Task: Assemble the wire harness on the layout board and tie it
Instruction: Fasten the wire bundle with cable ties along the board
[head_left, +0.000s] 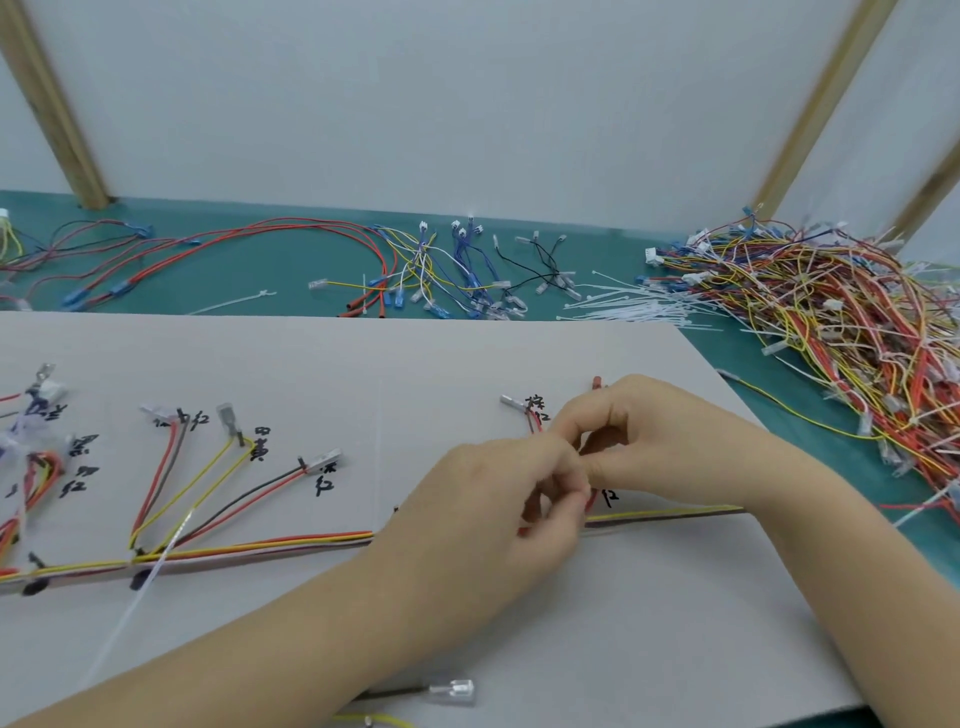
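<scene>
A white layout board (519, 649) with handwritten black labels carries a wire harness (270, 548) of red, yellow, brown and black wires running left to right. Branches rise from it to clear terminals (227, 415). My left hand (498, 499) and my right hand (639, 441) meet over the harness at the board's right part. Fingers of both pinch the red wires (591, 501) of a branch there. What lies between the fingertips is hidden. A long white cable tie (140, 592) hangs from the harness at the left.
Behind the board, on the green table (291, 270), lie loose red, blue and black wire sets (447, 275), a heap of white cable ties (634, 306) and a big tangle of harnesses (841, 322) at the right. A loose terminal wire (452, 691) lies near the board's front edge.
</scene>
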